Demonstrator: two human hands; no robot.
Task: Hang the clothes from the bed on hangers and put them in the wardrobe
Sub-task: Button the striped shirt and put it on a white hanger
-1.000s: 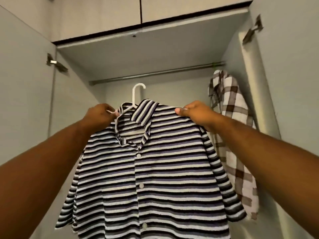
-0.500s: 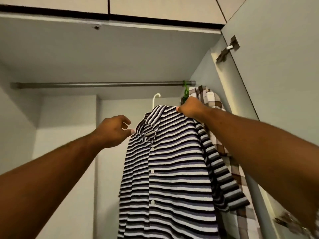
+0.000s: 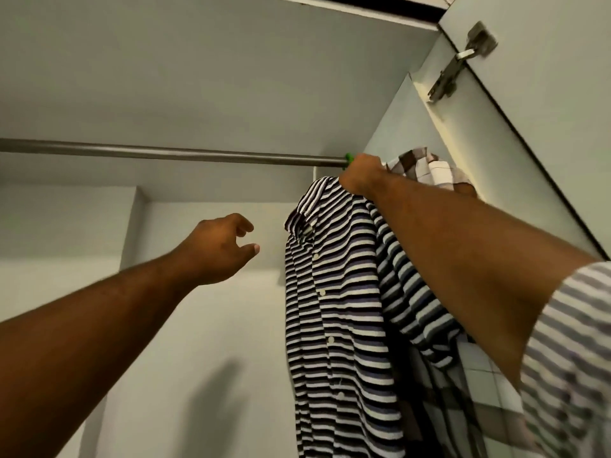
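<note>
A black, white and purple striped shirt (image 3: 334, 292) hangs on its hanger just under the right end of the metal wardrobe rail (image 3: 165, 154). My right hand (image 3: 362, 173) grips the shirt's shoulder at the top, right beside the rail; the hanger hook is hidden behind the hand and collar. My left hand (image 3: 218, 247) floats free to the left of the shirt, fingers loosely curled, holding nothing. A brown and white checked shirt (image 3: 426, 166) hangs behind the striped one on a green hanger (image 3: 348, 157), against the right wall.
The rail runs bare from the left edge to the shirts. The open wardrobe door with its metal hinge (image 3: 459, 61) stands at the upper right. The wardrobe's back wall (image 3: 211, 325) and ceiling panel are pale grey.
My right hand has carried the striped shirt up and right to the rail. My left hand has let go of the collar and drawn away to the left.
</note>
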